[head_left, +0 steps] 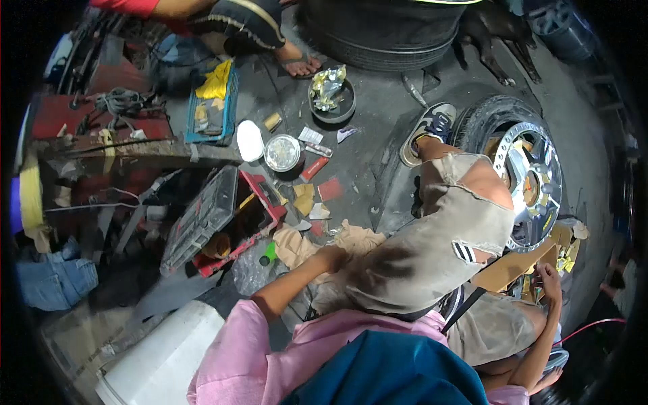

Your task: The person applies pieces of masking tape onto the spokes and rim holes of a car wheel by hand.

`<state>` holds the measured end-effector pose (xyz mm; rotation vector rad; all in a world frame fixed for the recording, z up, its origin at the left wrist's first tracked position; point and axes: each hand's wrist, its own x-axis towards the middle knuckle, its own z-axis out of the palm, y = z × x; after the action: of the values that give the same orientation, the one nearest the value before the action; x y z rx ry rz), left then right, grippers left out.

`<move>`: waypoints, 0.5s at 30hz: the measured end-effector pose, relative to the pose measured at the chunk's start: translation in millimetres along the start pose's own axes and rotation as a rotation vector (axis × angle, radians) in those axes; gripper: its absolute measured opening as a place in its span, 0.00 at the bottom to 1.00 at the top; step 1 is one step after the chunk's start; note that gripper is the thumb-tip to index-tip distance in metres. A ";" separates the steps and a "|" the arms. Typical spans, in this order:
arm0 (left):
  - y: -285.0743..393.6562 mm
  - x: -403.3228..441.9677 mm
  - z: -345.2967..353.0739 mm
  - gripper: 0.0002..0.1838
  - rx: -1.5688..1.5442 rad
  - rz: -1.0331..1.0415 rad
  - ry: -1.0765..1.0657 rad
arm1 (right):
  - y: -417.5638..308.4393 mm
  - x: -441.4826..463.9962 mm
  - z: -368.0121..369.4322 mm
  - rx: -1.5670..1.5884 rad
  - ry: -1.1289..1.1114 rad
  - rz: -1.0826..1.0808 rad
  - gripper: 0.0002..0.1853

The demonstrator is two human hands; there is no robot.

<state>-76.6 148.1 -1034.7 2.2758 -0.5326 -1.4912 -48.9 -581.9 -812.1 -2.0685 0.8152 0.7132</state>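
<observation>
My left hand (pixel 331 258) is closed at the edge of a crumpled tan cloth or paper (pixel 359 239), beside my knee; whatever its fingers hold is hidden. Off to the right, my right hand (pixel 550 280) is closed, its fingers bent together above a cardboard box (pixel 518 262) of small mixed items. Any object in it is too small to make out. A shiny alloy wheel rim (pixel 530 185) leans upright against my leg, with a black tire (pixel 482 118) behind it.
An open toolbox (pixel 202 219) stands at left, near a green-capped bottle (pixel 268 253). Sandpaper pieces (pixel 330 190), a round tub (pixel 283 153) and a black bowl (pixel 335 113) lie ahead. A blue basket (pixel 226 125), another person's foot (pixel 297 61) and a dog (pixel 496 37) are farther off.
</observation>
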 end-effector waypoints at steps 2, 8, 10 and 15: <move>34.2 -25.4 -71.8 0.18 0.035 -0.059 -0.024 | -2.3 -6.9 3.4 0.023 0.021 0.011 0.15; 117.2 -90.7 -230.6 0.06 -0.200 0.236 1.062 | 23.3 -13.0 0.6 0.097 0.046 -0.024 0.14; 168.0 -123.6 -268.9 0.05 -0.406 0.373 1.112 | 41.5 -12.7 -1.5 0.111 0.092 -0.059 0.14; 283.9 -164.2 -299.4 0.04 -0.236 0.782 0.990 | 27.7 -72.7 9.2 0.184 0.331 -0.229 0.14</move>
<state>107.4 14.3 -653.4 1.9249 -0.7266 -0.0122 -117.6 -565.8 -778.2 -2.0936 0.7737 0.1655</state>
